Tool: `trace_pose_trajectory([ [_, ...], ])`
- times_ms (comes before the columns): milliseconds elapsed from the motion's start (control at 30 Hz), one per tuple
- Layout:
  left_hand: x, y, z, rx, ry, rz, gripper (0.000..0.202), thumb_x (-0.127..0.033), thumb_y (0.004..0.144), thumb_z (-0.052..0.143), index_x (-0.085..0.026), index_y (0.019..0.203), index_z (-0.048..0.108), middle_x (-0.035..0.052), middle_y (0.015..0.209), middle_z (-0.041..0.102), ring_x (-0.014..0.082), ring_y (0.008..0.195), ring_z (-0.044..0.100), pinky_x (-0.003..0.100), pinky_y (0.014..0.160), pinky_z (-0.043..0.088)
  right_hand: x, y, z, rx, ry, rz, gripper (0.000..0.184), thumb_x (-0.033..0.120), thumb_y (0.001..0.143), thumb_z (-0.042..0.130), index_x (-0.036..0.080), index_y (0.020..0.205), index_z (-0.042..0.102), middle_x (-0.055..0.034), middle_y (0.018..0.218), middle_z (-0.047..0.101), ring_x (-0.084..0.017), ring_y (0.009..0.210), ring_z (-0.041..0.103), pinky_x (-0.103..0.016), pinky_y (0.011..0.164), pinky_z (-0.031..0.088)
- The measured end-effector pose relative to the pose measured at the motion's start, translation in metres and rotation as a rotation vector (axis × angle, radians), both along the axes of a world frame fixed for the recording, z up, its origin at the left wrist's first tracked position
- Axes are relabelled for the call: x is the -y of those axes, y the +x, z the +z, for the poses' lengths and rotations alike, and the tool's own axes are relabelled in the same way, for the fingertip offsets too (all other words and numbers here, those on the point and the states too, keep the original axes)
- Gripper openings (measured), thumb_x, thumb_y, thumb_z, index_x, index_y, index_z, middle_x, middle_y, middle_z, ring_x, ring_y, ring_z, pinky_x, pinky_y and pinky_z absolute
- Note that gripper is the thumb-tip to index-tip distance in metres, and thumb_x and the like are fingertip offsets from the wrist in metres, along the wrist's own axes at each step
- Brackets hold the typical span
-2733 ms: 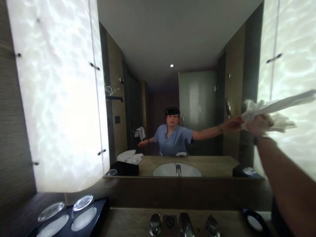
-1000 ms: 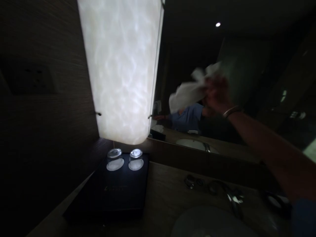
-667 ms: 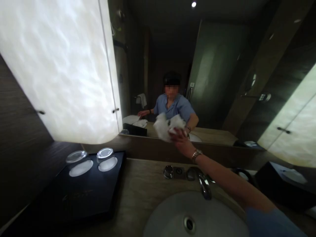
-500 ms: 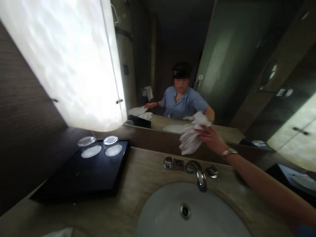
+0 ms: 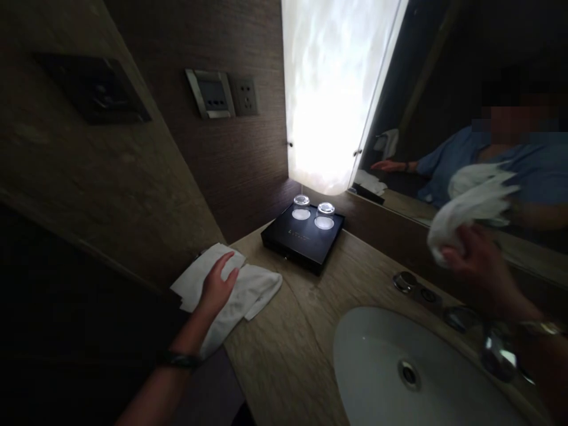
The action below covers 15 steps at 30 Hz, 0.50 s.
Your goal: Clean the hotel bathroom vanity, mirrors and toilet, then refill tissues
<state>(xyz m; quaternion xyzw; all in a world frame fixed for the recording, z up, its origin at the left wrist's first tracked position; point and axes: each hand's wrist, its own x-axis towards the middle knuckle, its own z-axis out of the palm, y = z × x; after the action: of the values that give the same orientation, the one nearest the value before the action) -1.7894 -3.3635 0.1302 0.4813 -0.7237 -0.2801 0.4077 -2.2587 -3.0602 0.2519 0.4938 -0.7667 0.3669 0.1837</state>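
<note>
My right hand (image 5: 477, 263) is closed around a crumpled white cloth (image 5: 465, 207), held up against the lower edge of the mirror (image 5: 426, 118) above the tap. My left hand (image 5: 217, 284) lies flat, fingers stretched out, on folded white towels (image 5: 252, 290) at the left end of the stone counter (image 5: 288, 349). A watch shows on my right wrist and a dark band on my left. The mirror reflects me in a blue shirt.
A white basin (image 5: 399, 378) is sunk into the counter, with a chrome tap (image 5: 497, 355) and knobs (image 5: 403, 281) behind it. A black tray (image 5: 304, 236) carries two upturned glasses (image 5: 313, 208). A glowing light panel (image 5: 332, 89) and wall sockets (image 5: 222, 94) are above.
My view has swung left and down, bringing my left hand and the towels into sight. My right hand with the cloth stays at the mirror's lower edge.
</note>
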Motion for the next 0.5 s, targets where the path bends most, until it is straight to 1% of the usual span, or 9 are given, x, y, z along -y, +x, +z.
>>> trace_pose_trajectory([
  [67,0.038,-0.044,-0.007,-0.068,0.143,-0.029,0.053,-0.027,0.078,0.056,-0.007,0.127,0.057,0.0217,0.137,0.061,0.0304,0.129,0.056,0.041,0.112,0.042,0.052,0.031,-0.023,-0.009,0.125,0.195,0.043,0.057,0.082,0.050,0.038,0.120,0.058,-0.0169,0.118,0.061,-0.037,0.117,0.058,-0.058,0.097,0.048],
  [133,0.078,-0.081,-0.016,-0.089,0.207,-0.052,0.048,-0.022,0.080,0.055,-0.005,0.125,0.060,0.0231,0.135,0.062,0.0301,0.126,0.060,0.039,0.109,0.046,0.118,0.069,-0.056,-0.009,0.337,0.386,0.049,0.047,0.085,0.051,0.025,0.129,0.057,-0.0180,0.130,0.059,-0.035,0.123,0.056,-0.055,0.104,0.047],
  [167,0.096,-0.096,-0.022,-0.092,0.228,-0.068,0.042,-0.020,0.081,0.055,-0.006,0.120,0.064,0.0224,0.131,0.065,0.0301,0.123,0.062,0.039,0.107,0.047,0.154,0.089,-0.074,-0.019,0.446,0.444,0.050,0.042,0.086,0.052,0.019,0.130,0.058,-0.0194,0.131,0.059,-0.036,0.125,0.054,-0.055,0.108,0.044],
  [233,0.125,-0.118,-0.035,-0.102,0.271,-0.103,0.030,-0.018,0.083,0.053,-0.009,0.106,0.071,0.0194,0.120,0.072,0.0299,0.116,0.066,0.039,0.104,0.049,0.227,0.134,-0.105,-0.044,0.592,0.487,0.046,0.031,0.089,0.052,0.013,0.130,0.060,-0.0205,0.130,0.060,-0.037,0.129,0.050,-0.056,0.113,0.038],
  [267,0.135,-0.125,-0.041,-0.107,0.293,-0.120,0.026,-0.018,0.084,0.053,-0.011,0.099,0.073,0.0175,0.113,0.075,0.0297,0.112,0.068,0.039,0.102,0.050,0.263,0.156,-0.116,-0.054,0.612,0.493,0.044,0.027,0.090,0.052,0.012,0.130,0.061,-0.0201,0.129,0.061,-0.037,0.131,0.048,-0.056,0.115,0.034],
  [333,0.148,-0.130,-0.053,-0.115,0.342,-0.144,0.024,-0.016,0.083,0.052,-0.013,0.089,0.074,0.0140,0.100,0.078,0.0296,0.103,0.071,0.039,0.097,0.052,0.324,0.195,-0.131,-0.065,0.590,0.496,0.039,0.021,0.091,0.051,0.012,0.126,0.064,-0.0193,0.128,0.060,-0.036,0.132,0.045,-0.057,0.117,0.030],
  [400,0.153,-0.128,-0.061,-0.122,0.405,-0.156,0.022,-0.013,0.081,0.052,-0.012,0.083,0.074,0.0128,0.091,0.078,0.0305,0.096,0.072,0.040,0.093,0.054,0.356,0.216,-0.134,-0.068,0.549,0.532,0.032,0.018,0.092,0.050,0.012,0.118,0.067,-0.0187,0.128,0.059,-0.034,0.131,0.044,-0.056,0.116,0.031],
  [433,0.155,-0.126,-0.064,-0.129,0.437,-0.166,0.022,-0.011,0.079,0.052,-0.011,0.081,0.074,0.0132,0.090,0.078,0.0311,0.095,0.072,0.041,0.092,0.054,0.358,0.217,-0.132,-0.063,0.532,0.568,0.029,0.017,0.093,0.049,0.013,0.114,0.068,-0.0180,0.127,0.059,-0.033,0.129,0.045,-0.055,0.116,0.032],
  [500,0.157,-0.121,-0.067,-0.160,0.491,-0.202,0.022,-0.010,0.080,0.052,-0.010,0.083,0.074,0.0151,0.095,0.078,0.0316,0.101,0.070,0.041,0.095,0.053,0.332,0.197,-0.125,-0.030,0.537,0.671,0.025,0.016,0.095,0.047,0.015,0.104,0.071,-0.0145,0.121,0.063,-0.028,0.122,0.051,-0.052,0.117,0.031],
])
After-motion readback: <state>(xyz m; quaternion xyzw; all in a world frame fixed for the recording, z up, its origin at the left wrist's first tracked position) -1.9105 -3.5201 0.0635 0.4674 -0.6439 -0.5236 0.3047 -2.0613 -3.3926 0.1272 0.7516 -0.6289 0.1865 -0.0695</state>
